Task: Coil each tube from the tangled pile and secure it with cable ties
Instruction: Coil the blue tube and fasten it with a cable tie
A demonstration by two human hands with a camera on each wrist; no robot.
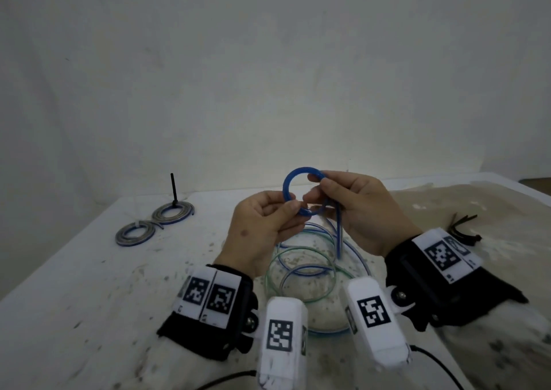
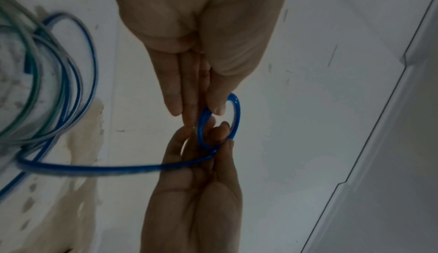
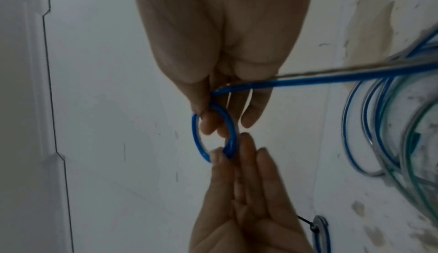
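Observation:
A small loop of blue tube point(image 1: 286, 185) is held up above the table between both hands. My left hand point(image 1: 290, 207) pinches its lower edge with thumb and fingertips. My right hand point(image 1: 316, 180) grips the loop's right side, and the tube's tail point(image 1: 339, 234) hangs from it down into the tangled pile point(image 1: 310, 269) of blue and green tubes. In the left wrist view the left hand point(image 2: 206, 110) comes from above and pinches the loop point(image 2: 237, 111). The right wrist view has the right hand point(image 3: 203, 114) on the loop point(image 3: 194, 135), with the tail running off right.
Two tied coils point(image 1: 120, 236) point(image 1: 158, 215) lie at the left, the farther one with a black cable tie point(image 1: 173, 189) sticking straight up. A bunch of black cable ties point(image 1: 465, 230) lies at the right. The stained white table point(image 1: 89, 285) ends at a wall behind.

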